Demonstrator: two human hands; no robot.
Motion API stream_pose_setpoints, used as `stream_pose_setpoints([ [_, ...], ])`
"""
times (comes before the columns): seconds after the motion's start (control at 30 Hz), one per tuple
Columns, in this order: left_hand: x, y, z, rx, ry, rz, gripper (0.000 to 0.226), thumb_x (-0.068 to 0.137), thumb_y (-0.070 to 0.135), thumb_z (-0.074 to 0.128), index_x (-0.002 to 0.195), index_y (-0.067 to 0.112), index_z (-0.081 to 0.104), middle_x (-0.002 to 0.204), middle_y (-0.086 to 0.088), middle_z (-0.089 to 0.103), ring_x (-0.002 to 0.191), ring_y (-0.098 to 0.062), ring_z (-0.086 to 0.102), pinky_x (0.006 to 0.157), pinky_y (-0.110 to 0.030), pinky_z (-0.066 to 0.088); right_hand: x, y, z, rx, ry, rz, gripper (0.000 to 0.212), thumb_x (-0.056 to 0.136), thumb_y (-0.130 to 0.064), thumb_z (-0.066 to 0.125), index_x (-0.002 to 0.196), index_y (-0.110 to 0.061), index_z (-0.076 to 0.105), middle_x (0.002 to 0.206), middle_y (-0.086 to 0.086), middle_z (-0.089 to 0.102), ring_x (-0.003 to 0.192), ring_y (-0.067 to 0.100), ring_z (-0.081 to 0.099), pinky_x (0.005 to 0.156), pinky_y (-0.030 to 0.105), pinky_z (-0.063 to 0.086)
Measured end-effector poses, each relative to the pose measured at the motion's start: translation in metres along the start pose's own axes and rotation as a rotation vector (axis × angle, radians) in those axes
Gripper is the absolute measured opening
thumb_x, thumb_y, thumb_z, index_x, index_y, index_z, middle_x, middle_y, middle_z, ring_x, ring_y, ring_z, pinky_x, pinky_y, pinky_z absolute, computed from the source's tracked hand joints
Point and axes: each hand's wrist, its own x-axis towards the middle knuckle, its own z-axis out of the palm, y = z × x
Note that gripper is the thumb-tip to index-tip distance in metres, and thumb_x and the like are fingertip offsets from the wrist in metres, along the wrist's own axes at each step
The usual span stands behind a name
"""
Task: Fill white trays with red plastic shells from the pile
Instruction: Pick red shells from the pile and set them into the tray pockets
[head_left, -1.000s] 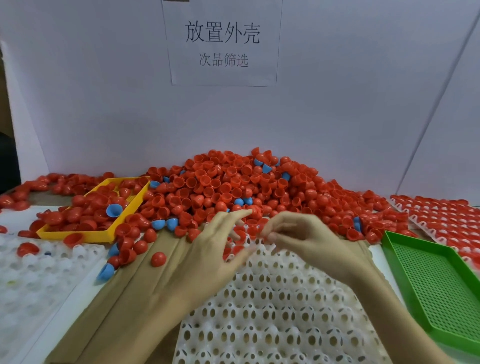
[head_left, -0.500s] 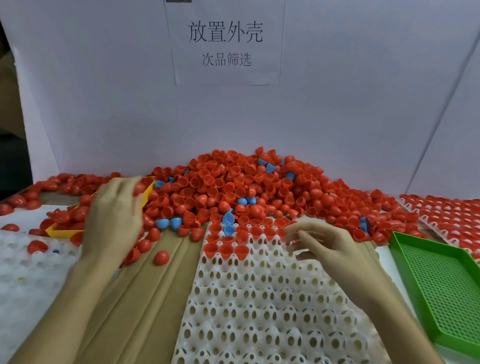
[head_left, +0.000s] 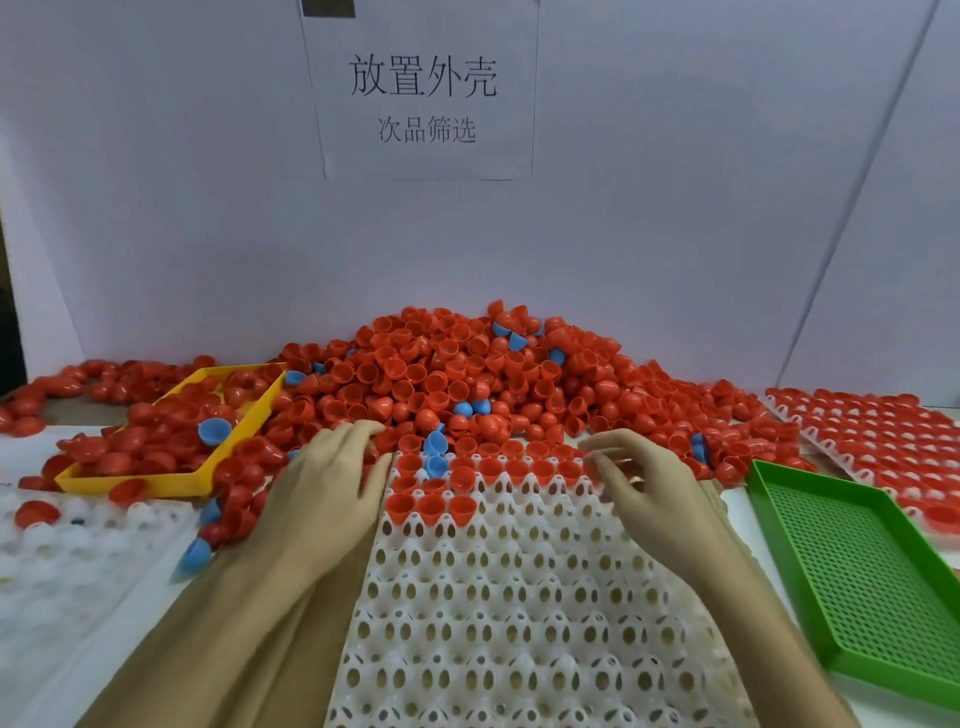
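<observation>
Red plastic shells (head_left: 415, 374) are lying heaped in a loose pile just behind the white tray (head_left: 519, 597), small thin-walled cups with round bottoms and open mouths, glossy and by the look of them very light, stiff enough to pinch but apt to skid and roll. A few are sitting mouth-up in the tray's far rows, while most of its moulded, egg-carton-like pockets are showing bare, perforated plastic. The left hand (head_left: 332, 483) is lying flat at the tray's far left corner, fingers spread and raking the edge of the pile. The right hand (head_left: 639, 483) is hovering over the tray's far right rows, its grip loosely curled; whether it is pinching a shell I cannot tell. Taking each shell by its rim, thumb inside, looks surest. Blue shells (head_left: 435, 452) are sitting mixed in among them.
</observation>
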Motion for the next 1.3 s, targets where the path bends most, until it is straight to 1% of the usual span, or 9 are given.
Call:
stream_pose_setpoints([
  [0.07,-0.005,0.008,0.007,-0.002,-0.039,-0.006,0.034,0.103,0.034,0.053,0.135,0.022,0.054,0.112,0.008,0.062,0.088,-0.010,0.063,0.075,-0.029,0.055,0.012,0.008,-0.003,-0.120,0.014,-0.024,0.026,0.105,-0.010,0.052,0.120,-0.023,0.070,0.116,-0.013,0.069,0.100,-0.001,0.064,0.079,0.007,0.047],
  [0.27,-0.009,0.009,0.012,0.103,-0.107,-0.006,0.026,0.105,0.037,0.045,0.126,0.025,0.054,0.111,0.009,0.059,0.088,-0.013,0.065,0.069,-0.031,0.054,0.075,0.044,-0.014,-0.501,-0.087,0.019,0.051,0.090,0.017,0.055,0.128,-0.014,0.069,0.134,0.004,0.066,0.126,0.022,0.060,0.102,0.026,0.046],
  [0.43,-0.009,0.007,0.012,0.126,-0.130,0.006,0.026,0.105,0.036,0.045,0.125,0.024,0.056,0.109,0.009,0.058,0.089,-0.010,0.063,0.067,-0.028,0.055,0.100,0.086,-0.017,-0.898,-0.420,-0.014,0.043,0.093,-0.002,0.067,0.133,-0.017,0.064,0.129,0.005,0.065,0.116,0.023,0.060,0.098,0.030,0.050],
  [0.57,-0.008,0.007,0.010,0.108,-0.128,0.011,0.025,0.104,0.034,0.048,0.124,0.023,0.057,0.109,0.010,0.058,0.090,-0.009,0.062,0.066,-0.024,0.054,0.102,0.099,-0.016,-0.953,-0.375,-0.026,0.035,0.092,-0.002,0.063,0.124,-0.016,0.065,0.118,0.004,0.068,0.106,0.021,0.062,0.089,0.026,0.048],
  [0.77,-0.005,0.007,0.007,0.057,-0.097,0.034,0.020,0.103,0.031,0.053,0.118,0.022,0.061,0.103,0.012,0.058,0.082,-0.006,0.060,0.064,-0.024,0.054,0.099,0.084,-0.017,-0.533,-0.153,0.114,0.028,0.099,-0.008,0.064,0.126,-0.004,0.057,0.123,0.014,0.067,0.111,0.029,0.064,0.095,0.037,0.054],
  [0.87,-0.006,0.014,0.004,-0.012,-0.077,0.082,0.022,0.102,0.032,0.054,0.122,0.026,0.062,0.107,0.018,0.057,0.085,-0.002,0.061,0.068,-0.025,0.056,0.085,0.054,-0.018,-0.163,-0.060,0.082,0.030,0.095,-0.018,0.072,0.124,-0.010,0.068,0.119,0.002,0.070,0.108,0.017,0.068,0.097,0.031,0.056],
  [1.0,-0.012,0.035,0.003,-0.219,-0.116,0.206,0.033,0.099,0.038,0.060,0.131,0.032,0.060,0.113,0.024,0.054,0.074,0.001,0.062,0.065,-0.012,0.052,0.042,0.010,-0.013,0.197,-0.267,0.008,0.026,0.091,-0.031,0.074,0.117,-0.028,0.074,0.104,-0.006,0.077,0.094,0.006,0.074,0.090,0.023,0.059],
  [1.1,-0.021,0.055,0.005,-0.336,-0.186,0.286,0.048,0.098,0.055,0.058,0.144,0.042,0.047,0.121,0.028,0.049,0.086,0.000,0.064,0.075,-0.015,0.054,0.009,-0.012,-0.002,0.301,-0.442,-0.061,0.027,0.091,-0.037,0.075,0.118,-0.033,0.075,0.105,-0.007,0.077,0.095,0.011,0.075,0.091,0.021,0.057],
  [1.3,-0.023,0.073,-0.001,-0.431,-0.056,0.348,0.023,0.094,0.026,0.073,0.116,0.021,0.072,0.109,0.015,0.063,0.097,-0.001,0.065,0.084,-0.020,0.055,-0.007,-0.031,0.013,0.398,-0.501,-0.109,0.040,0.094,-0.033,0.075,0.132,-0.030,0.064,0.105,0.001,0.077,0.096,0.021,0.076,0.091,0.035,0.060],
])
